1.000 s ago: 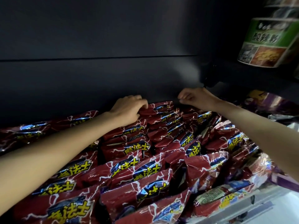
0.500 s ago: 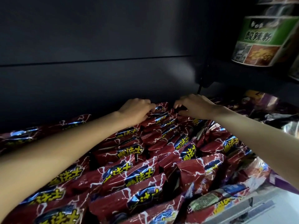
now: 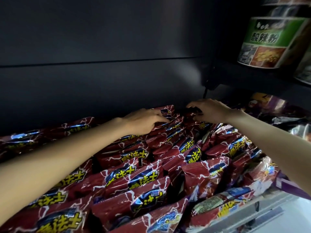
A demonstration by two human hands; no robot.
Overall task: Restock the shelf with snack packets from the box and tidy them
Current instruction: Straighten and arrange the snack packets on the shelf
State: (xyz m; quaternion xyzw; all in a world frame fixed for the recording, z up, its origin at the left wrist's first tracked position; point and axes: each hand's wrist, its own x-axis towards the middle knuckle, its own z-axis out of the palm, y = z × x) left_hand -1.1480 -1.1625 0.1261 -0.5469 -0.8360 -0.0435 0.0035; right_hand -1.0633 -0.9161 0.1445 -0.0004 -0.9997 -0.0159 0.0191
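The green noodle tub [image 3: 269, 41] at two o'clock reads "酸辣粉"; the red snack packets [image 3: 134, 179] carry yellow characters ending "法士".

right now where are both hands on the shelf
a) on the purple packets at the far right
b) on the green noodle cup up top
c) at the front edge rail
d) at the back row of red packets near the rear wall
d: the left hand and right hand both reach to the rearmost red packets by the dark rear wall, fingers curled onto their top edges.
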